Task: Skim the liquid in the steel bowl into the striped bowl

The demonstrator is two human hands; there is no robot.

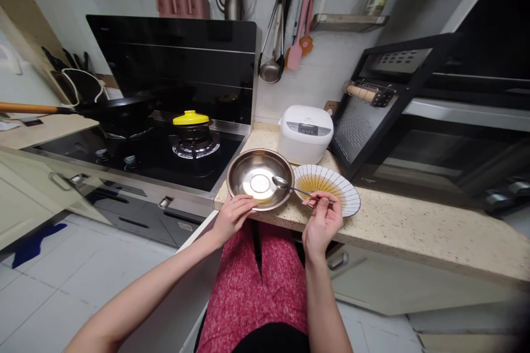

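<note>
My left hand (236,216) grips the near rim of a steel mixing bowl (240,174), fingers over the edge. A little yellowish liquid shows at the bottom of the bowl. Between the fingers of my right hand (323,223) is the handle of a metal spoon (280,182), whose head hangs over the bowl's right side. Under that hand lies a white plate with dark radiating lines (351,198), touching or nearly touching the bowl. Yellow liquid spreads across the plate's middle.
A white rice cooker (306,132) stands behind the plate. Left is a gas stove (161,160) with a small yellow-lidded pot (190,118) and a wok (120,110) whose wooden handle points left. An oven (447,149) stands on the right. Utensils (296,52) hang on the wall.
</note>
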